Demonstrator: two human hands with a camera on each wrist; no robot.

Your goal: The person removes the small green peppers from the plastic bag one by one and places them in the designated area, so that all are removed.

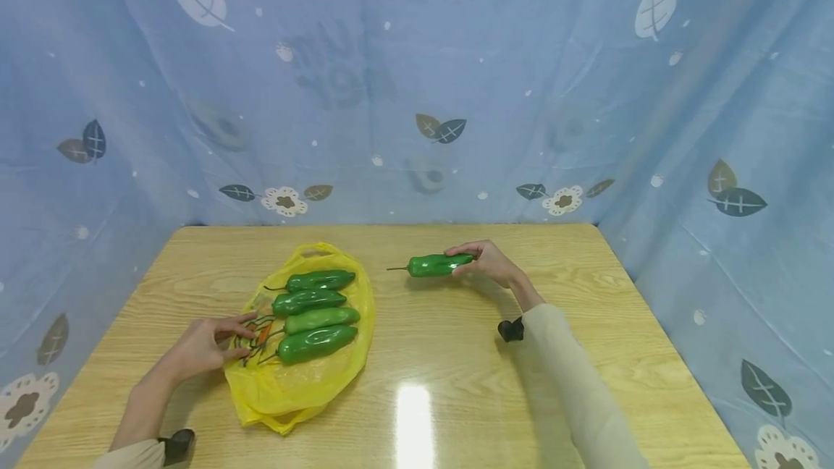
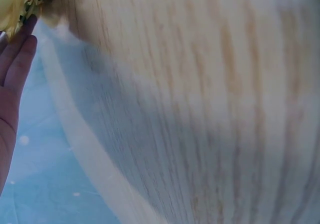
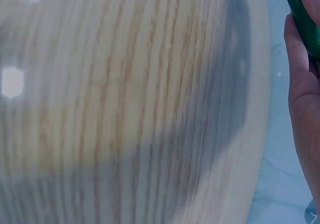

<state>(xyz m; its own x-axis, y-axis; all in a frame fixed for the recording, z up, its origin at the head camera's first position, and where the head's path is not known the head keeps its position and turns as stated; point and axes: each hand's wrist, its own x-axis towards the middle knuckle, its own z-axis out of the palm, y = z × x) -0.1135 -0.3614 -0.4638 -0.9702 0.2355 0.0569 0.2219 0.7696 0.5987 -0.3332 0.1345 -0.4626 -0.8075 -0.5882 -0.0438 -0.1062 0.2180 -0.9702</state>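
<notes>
In the head view, my right hand [image 1: 491, 264] holds a long green pepper [image 1: 431, 265] by its tip end, over the table right of a yellow plastic bag [image 1: 348, 378]. The pepper's thin stem points left. Several more green peppers [image 1: 317, 343] lie side by side on the bag, stems to the left. My left hand [image 1: 202, 347] is at the bag's left side, thumb and fingers spread around the stems and a small orange patch [image 1: 263, 334]. In the right wrist view, the held pepper [image 3: 306, 26] shows only at the upper right corner.
The wooden table [image 1: 456, 368] has a bright glare spot near its front. Blue patterned curtains [image 1: 404, 78] stand behind it and at both sides. A black wrist device [image 1: 511, 329] sits at the right sleeve, another [image 1: 178, 446] at the left.
</notes>
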